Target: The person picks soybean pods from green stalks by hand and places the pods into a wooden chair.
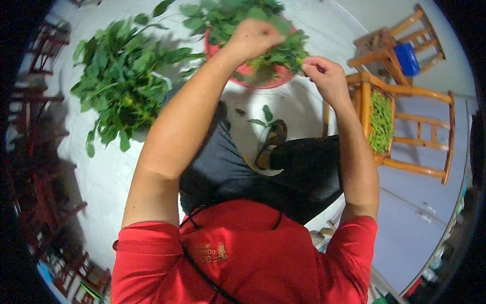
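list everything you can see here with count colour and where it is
leafy greens pile: one heap, green, on the pale floor at upper left
basin: one, red, on the floor at top centre, holding more leafy greens
loose leaves: a few, green, on the floor below the basin
wooden chairs: two, orange-brown, at right; the nearer one holds green pods, the farther one a blue thing
dark red furniture: several pieces, along the left edge
sandal: one, brown, on the person's foot at centre
left hand: one, closed on leafy stems over the basin
right hand: one, pinching a small green piece
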